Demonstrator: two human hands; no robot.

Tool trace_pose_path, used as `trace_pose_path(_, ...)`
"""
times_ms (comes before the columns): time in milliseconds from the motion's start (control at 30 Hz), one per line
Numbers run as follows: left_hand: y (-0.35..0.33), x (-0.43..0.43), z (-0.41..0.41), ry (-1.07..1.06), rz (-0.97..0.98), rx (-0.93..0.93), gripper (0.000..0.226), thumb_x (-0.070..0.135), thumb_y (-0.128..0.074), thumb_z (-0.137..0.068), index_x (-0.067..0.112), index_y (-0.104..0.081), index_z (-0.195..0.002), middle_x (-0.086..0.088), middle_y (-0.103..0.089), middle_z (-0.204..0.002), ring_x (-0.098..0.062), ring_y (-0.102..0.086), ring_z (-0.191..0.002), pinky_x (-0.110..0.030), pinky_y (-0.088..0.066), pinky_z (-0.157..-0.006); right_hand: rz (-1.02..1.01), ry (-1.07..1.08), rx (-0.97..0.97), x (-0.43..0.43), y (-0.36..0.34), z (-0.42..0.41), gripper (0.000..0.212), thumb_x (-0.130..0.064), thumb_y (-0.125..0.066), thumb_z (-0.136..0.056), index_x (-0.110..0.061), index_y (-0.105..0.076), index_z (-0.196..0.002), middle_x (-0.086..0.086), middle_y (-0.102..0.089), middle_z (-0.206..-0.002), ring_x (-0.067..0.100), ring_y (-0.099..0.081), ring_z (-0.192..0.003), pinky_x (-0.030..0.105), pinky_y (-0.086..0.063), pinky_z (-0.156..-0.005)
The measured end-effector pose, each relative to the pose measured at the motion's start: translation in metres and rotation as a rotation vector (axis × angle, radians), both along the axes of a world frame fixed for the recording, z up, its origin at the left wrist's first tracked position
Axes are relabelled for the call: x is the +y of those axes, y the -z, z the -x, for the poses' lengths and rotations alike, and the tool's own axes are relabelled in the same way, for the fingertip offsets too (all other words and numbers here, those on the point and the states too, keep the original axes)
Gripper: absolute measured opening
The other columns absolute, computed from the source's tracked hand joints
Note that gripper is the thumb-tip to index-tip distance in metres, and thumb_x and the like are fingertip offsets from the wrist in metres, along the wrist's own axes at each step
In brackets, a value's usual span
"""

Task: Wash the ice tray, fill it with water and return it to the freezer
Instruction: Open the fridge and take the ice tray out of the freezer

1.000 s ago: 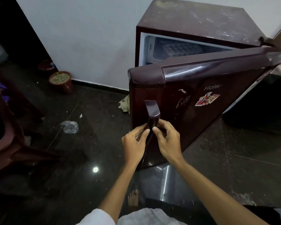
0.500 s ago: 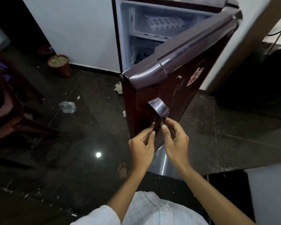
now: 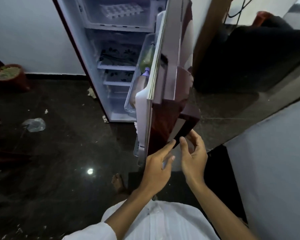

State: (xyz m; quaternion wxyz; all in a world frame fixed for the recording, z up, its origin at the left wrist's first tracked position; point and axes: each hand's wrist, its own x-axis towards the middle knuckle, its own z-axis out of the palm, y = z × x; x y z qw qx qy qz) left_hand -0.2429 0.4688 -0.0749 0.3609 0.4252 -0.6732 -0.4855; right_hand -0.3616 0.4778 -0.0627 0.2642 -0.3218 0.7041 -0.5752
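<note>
Head view: straight-fingered left hand (image 3: 157, 163) touches and right hand (image 3: 194, 156) pinches the glossy, angular maroon door handle (image 3: 184, 121).

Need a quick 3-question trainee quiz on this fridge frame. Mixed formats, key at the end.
1. True or false: the ice tray lies in the freezer compartment.
2. The purple-capped bottle stands in: A) the door rack B) the floor C) the freezer compartment.
3. Fill in: the left hand and right hand are at the door's ____.
Key: 1 true; 2 A; 3 handle.
</note>
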Motion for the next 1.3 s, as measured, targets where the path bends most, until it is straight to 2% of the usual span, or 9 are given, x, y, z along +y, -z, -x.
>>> trace_pose_path(167, -0.002, 0.002, -0.007, -0.117, 0.070, 0.026, 0.030, 0.005, -0.063, -0.095, 0.013, -0.069, -0.123, 0.004, -0.071, -0.120, 0.000, -0.066, -0.110, -0.017, -0.052, -0.093, -0.030, 0.074, -0.015, 0.025, 0.013, -0.006, 0.031, -0.024, -0.073, -0.088, -0.021, -0.056, -0.114, -0.004, -0.058, -0.117, -0.001, -0.060, -0.107, 0.028, -0.056, -0.091)
trace_pose_path(333, 0.000, -0.004, -0.015, -0.170, 0.047, 0.035, 0.029, 0.000, -0.061, -0.094, 0.013, -0.070, -0.118, 0.008, -0.071, -0.114, -0.001, -0.067, -0.106, -0.022, -0.055, -0.092, -0.040, 0.111, -0.062, 0.031, 0.019, -0.011, 0.055, -0.036, -0.077, -0.077, -0.020, -0.052, -0.123, 0.000, -0.058, -0.125, 0.007, -0.060, -0.114, 0.024, -0.052, -0.096)
trace_pose_path(433, 0.003, -0.006, -0.020, -0.196, -0.011, 0.055, 0.032, 0.000, -0.059, -0.096, 0.016, -0.068, -0.121, 0.008, -0.071, -0.116, -0.002, -0.066, -0.110, -0.024, -0.054, -0.094, -0.043, 0.205, -0.064, 0.028, 0.017, -0.001, 0.047, -0.031, -0.075, -0.081, -0.020, -0.052, -0.120, 0.003, -0.058, -0.122, 0.011, -0.060, -0.113, 0.030, -0.053, -0.097)
trace_pose_path(633, 0.007, -0.022, -0.032, -0.225, -0.069, 0.089, 0.032, 0.000, -0.058, -0.097, 0.012, -0.067, -0.124, 0.006, -0.071, -0.119, -0.002, -0.065, -0.114, -0.021, -0.051, -0.098, -0.116, 0.306, -0.189, 0.025, 0.021, -0.007, 0.033, -0.020, -0.071, -0.090, -0.018, -0.054, -0.118, 0.000, -0.064, -0.110, 0.011, -0.063, -0.103, 0.023, -0.051, -0.088)
trace_pose_path(800, 0.014, -0.051, -0.050, -0.228, 0.095, -0.021, 0.034, 0.000, -0.059, -0.095, 0.009, -0.066, -0.127, 0.003, -0.068, -0.125, 0.000, -0.061, -0.119, -0.019, -0.049, -0.100, -0.247, -0.063, -0.185, 0.007, 0.022, -0.047, 0.024, -0.024, -0.068, -0.092, -0.027, -0.058, -0.114, -0.014, -0.065, -0.108, -0.007, -0.063, -0.097, 0.008, -0.049, -0.072)
trace_pose_path(967, 0.034, -0.087, -0.081, -0.161, 0.248, -0.197, 0.040, 0.005, -0.058, -0.097, 0.010, -0.059, -0.137, 0.000, -0.058, -0.141, -0.004, -0.050, -0.133, -0.026, -0.042, -0.112, -0.275, -0.390, 0.183, -0.041, 0.029, -0.065, 0.040, -0.034, -0.062, -0.095, -0.023, -0.052, -0.131, -0.011, -0.055, -0.130, 0.002, -0.052, -0.120, 0.030, -0.049, -0.100)
trace_pose_path(1100, 0.050, -0.121, -0.106, -0.089, 0.417, -0.506, 0.048, 0.024, -0.048, -0.100, 0.013, -0.046, -0.147, -0.004, -0.043, -0.155, -0.015, -0.033, -0.147, -0.040, -0.028, -0.121, -0.269, -0.538, 0.650, -0.081, 0.049, -0.076, 0.060, -0.036, -0.059, -0.097, -0.015, -0.037, -0.149, 0.001, -0.033, -0.156, 0.011, -0.024, -0.147, 0.032, -0.027, -0.119)
trace_pose_path(1200, 0.059, -0.151, -0.125, -0.060, 0.512, -0.692, 0.054, 0.033, -0.042, -0.102, 0.013, -0.038, -0.152, -0.007, -0.033, -0.161, -0.022, -0.023, -0.152, -0.045, -0.021, -0.123, -0.326, -0.567, 0.888, -0.113, 0.064, -0.092, 0.074, -0.043, -0.055, -0.097, -0.015, -0.020, -0.156, 0.004, -0.011, -0.165, 0.016, 0.001, -0.153, 0.036, -0.009, -0.121)
trace_pose_path(1300, 0.064, -0.185, -0.142, -0.059, 0.527, -0.806, 0.059, 0.039, -0.038, -0.102, 0.013, -0.033, -0.154, -0.008, -0.028, -0.163, -0.025, -0.019, -0.152, -0.046, -0.018, -0.122, -0.380, -0.576, 0.960, -0.146, 0.074, -0.107, 0.080, -0.051, -0.047, -0.098, -0.016, -0.008, -0.158, 0.006, 0.000, -0.166, 0.020, 0.008, -0.153, 0.044, -0.011, -0.123)
